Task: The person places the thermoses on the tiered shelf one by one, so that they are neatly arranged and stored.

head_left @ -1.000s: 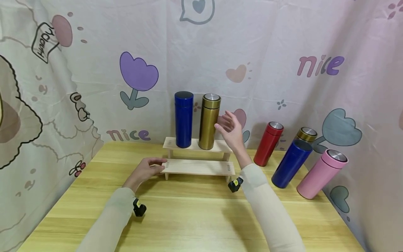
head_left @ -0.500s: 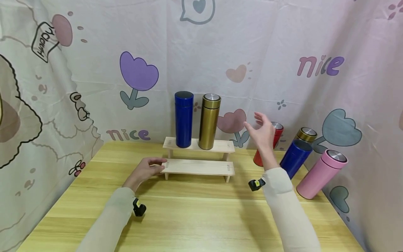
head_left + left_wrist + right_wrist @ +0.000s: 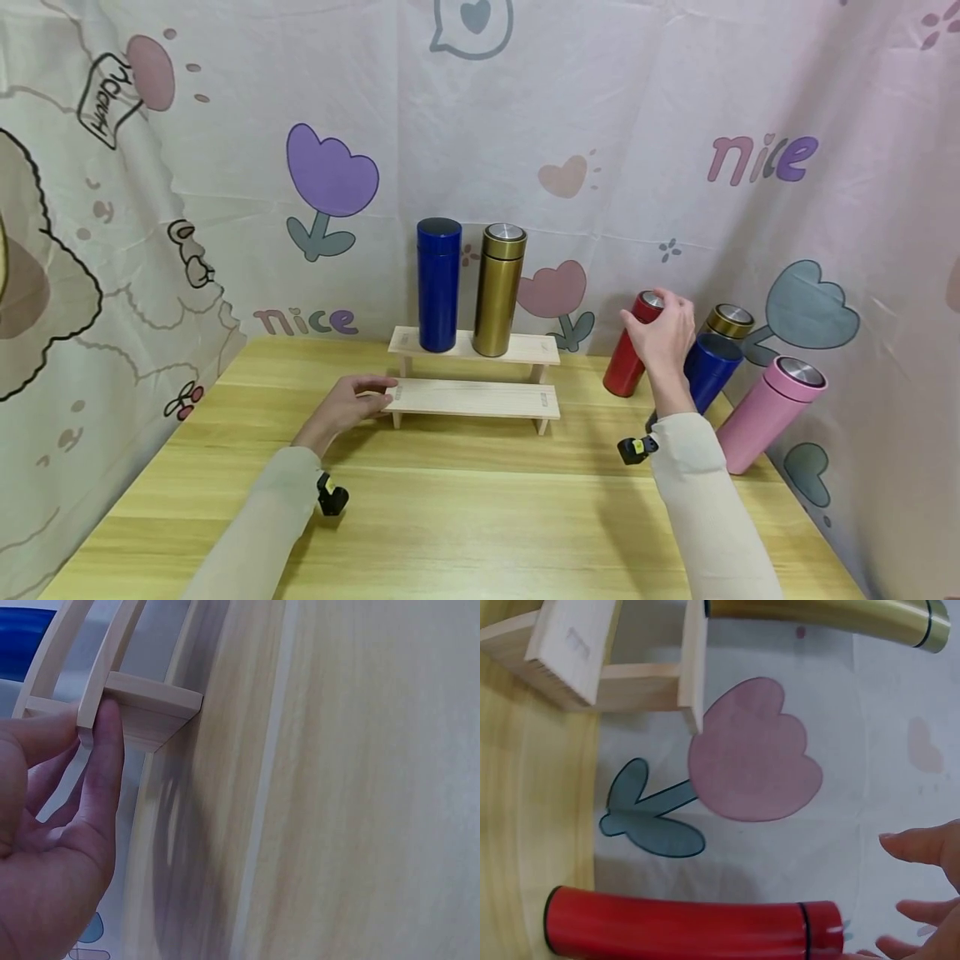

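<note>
My left hand (image 3: 348, 410) pinches the left end of the lower board of a two-step wooden display stand (image 3: 472, 398); in the left wrist view the thumb lies on one face of the board (image 3: 96, 682) and a finger on the other. On the upper step stand a blue thermos (image 3: 437, 287) and a gold thermos (image 3: 498, 292), both upright. At the right my right hand (image 3: 666, 333) is at the lid of a red thermos (image 3: 624, 364), its thumb and fingers spread apart. The right wrist view has the fingers (image 3: 919, 844) just past the lid end of the red thermos (image 3: 682, 922).
Right of the red thermos stand another gold thermos (image 3: 731, 319), a blue one (image 3: 708, 371) partly behind the right hand and wrist, and a pink one (image 3: 772, 408). A printed cloth (image 3: 637, 83) hangs behind the wooden table (image 3: 450, 525).
My right hand has moved from beside the gold thermos on the stand rightward to the red thermos. The left hand has stayed on the stand.
</note>
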Demonstrator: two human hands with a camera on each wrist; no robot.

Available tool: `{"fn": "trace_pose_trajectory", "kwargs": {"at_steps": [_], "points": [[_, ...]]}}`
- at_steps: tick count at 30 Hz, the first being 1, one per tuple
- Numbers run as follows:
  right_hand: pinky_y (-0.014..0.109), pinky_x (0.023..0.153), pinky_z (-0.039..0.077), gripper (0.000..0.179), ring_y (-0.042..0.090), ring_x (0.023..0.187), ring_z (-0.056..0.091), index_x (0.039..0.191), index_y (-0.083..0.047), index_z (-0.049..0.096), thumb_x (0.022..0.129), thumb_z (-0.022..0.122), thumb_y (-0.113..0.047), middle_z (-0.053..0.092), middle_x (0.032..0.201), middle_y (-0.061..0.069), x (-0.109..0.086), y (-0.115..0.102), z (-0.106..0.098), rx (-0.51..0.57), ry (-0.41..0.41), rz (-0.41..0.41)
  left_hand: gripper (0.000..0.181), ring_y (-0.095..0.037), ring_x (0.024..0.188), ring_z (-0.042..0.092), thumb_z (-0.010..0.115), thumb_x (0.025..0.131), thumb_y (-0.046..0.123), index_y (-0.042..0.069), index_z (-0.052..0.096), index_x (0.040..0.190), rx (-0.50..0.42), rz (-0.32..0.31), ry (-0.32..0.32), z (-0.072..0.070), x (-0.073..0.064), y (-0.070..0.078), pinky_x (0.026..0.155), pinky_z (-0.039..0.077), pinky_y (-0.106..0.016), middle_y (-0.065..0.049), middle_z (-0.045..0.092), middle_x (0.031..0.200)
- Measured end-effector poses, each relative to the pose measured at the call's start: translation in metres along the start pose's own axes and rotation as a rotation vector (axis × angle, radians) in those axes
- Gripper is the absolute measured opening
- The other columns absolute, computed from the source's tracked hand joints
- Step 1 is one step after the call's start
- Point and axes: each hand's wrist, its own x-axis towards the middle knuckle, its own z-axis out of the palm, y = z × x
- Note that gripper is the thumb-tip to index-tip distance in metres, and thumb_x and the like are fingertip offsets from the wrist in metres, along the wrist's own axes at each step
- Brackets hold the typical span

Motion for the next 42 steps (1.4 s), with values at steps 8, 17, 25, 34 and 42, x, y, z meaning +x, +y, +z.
{"fn": "trace_pose_trajectory", "kwargs": {"at_steps": [8, 17, 25, 34, 42], "points": [[0.058, 0.124, 0.031, 0.078, 0.043, 0.146, 0.032, 0.156, 0.0, 0.034, 0.092, 0.075, -0.018, 0.029, 0.158, 0.026, 0.001, 0.019, 0.012, 0.026, 0.02, 0.093, 0.04, -0.014, 0.104, 0.065, 0.067, 0.1, 0.017, 0.003, 0.064, 0.138, -0.01, 0.022, -0.005, -0.001, 0.0, -0.001, 0.088, 0.059, -0.023, -0.022, 0.059, 0.14], [0.062, 0.123, 0.031, 0.092, 0.055, 0.141, 0.037, 0.157, 0.005, 0.02, 0.088, 0.076, -0.019, 0.029, 0.156, 0.034, 0.0, 0.054, 0.038, -0.055, -0.026, 0.159, 0.041, -0.012, 0.102, 0.065, 0.067, 0.1, 0.014, 0.0, 0.063, 0.138, -0.025, 0.034, -0.01, -0.001, -0.002, 0.0, 0.086, 0.059, -0.022, -0.025, 0.058, 0.14], [0.063, 0.121, 0.033, 0.091, 0.057, 0.135, 0.042, 0.153, 0.01, 0.024, 0.087, 0.076, -0.023, 0.035, 0.148, 0.039, -0.003, 0.084, 0.055, -0.06, -0.089, 0.237, 0.04, -0.014, 0.103, 0.066, 0.067, 0.1, 0.014, 0.001, 0.063, 0.138, -0.016, 0.034, -0.009, 0.001, -0.002, 0.001, 0.086, 0.06, -0.023, -0.025, 0.058, 0.14], [0.06, 0.123, 0.031, 0.091, 0.052, 0.14, 0.038, 0.155, 0.007, 0.019, 0.089, 0.074, -0.025, 0.039, 0.149, 0.039, -0.003, 0.101, 0.063, 0.059, -0.138, 0.329, 0.038, -0.015, 0.103, 0.066, 0.067, 0.1, 0.016, 0.004, 0.065, 0.137, 0.003, 0.013, -0.003, 0.001, 0.0, -0.002, 0.089, 0.06, -0.027, -0.022, 0.059, 0.14], [0.059, 0.121, 0.034, 0.082, 0.051, 0.137, 0.045, 0.152, 0.006, 0.028, 0.091, 0.073, -0.025, 0.047, 0.145, 0.036, 0.0, 0.105, 0.069, 0.124, -0.069, 0.33, 0.037, -0.015, 0.104, 0.066, 0.066, 0.1, 0.014, 0.003, 0.065, 0.136, -0.01, 0.02, -0.005, 0.001, 0.0, -0.002, 0.089, 0.06, -0.026, -0.023, 0.059, 0.139]]}}
